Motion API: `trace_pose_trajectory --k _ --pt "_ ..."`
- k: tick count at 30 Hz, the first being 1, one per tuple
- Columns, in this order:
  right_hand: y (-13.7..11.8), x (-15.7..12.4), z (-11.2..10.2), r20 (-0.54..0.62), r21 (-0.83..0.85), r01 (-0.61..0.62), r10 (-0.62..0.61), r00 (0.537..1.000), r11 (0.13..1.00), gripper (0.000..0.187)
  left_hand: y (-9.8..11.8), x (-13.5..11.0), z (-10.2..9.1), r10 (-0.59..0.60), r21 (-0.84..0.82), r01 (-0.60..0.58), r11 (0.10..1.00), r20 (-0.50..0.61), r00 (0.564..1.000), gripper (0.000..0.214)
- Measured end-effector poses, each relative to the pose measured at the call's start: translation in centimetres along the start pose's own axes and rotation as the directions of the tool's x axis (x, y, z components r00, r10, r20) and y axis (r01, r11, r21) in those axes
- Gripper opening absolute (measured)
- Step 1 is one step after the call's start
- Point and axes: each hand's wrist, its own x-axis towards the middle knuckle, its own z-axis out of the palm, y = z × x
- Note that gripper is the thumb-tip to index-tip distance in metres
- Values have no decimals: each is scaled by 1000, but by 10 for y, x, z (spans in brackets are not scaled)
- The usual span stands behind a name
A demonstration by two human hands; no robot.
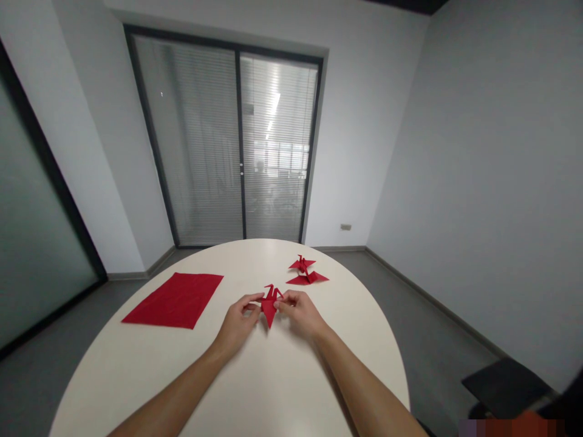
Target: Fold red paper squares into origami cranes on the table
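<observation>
Both forearms lie across near edge of table (273, 388). My left hand (237, 325) and right hand (298, 312) meet mid-table. Each pinches folded red paper (269, 306) between thumb and fingertips: left on left flap, right on right flap. Paper's lower point aims at me, between hands. Paper likely feather-light, thin, quick to crumple or tear; best gripped on stiff folded edges. Flat red sheet (175, 298) toward left edge. Two folded red figures (304, 272) toward far edge.
</observation>
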Motion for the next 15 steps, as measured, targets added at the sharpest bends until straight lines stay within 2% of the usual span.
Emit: trace_pose_trajectory --k 3,8,12,15 --pt "3 1 -2 0 5 2 -2 1000 1000 25 -5 1 1 -3 -47 4 999 27 1000 47" --pt "3 -1 -4 108 6 13 -14 994 1000 21 -7 4 2 -50 -137 54 989 33 998 39" --pt "3 -3 -2 182 47 0 -8 983 999 41 -5 4 0 -95 -186 97 978 19 995 44" --pt "5 -2 3 138 77 -26 15 990 997 45 -5 3 0 -117 -206 120 971 26 993 48"
